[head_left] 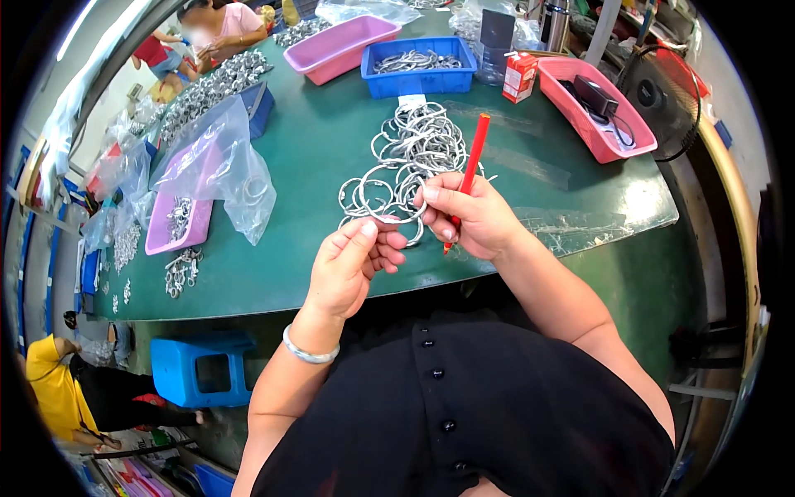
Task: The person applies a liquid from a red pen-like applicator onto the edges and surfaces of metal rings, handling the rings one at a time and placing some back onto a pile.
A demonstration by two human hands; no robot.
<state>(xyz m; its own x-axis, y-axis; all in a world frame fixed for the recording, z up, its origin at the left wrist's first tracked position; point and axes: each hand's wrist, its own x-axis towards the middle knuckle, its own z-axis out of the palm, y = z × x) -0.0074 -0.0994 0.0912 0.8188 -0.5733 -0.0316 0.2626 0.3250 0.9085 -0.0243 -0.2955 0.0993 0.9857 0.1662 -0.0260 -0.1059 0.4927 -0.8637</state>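
Observation:
Between my two hands is a large silver metal ring, held above the near part of the table. My left hand pinches its lower edge between thumb and forefinger, the other fingers loosely curled. At the ring's right side, my right hand grips it with thumb and forefinger. A slim red pen is also tucked in that hand, slanting up past the knuckles. Just beyond the hands lies a heap of similar metal rings, some partly hidden behind my fingers.
The green table carries a blue bin of metal parts, a pink tray, a pink basket with a black adapter, and a red carton. Plastic bags lie left. A blue stool stands below; other people are at left.

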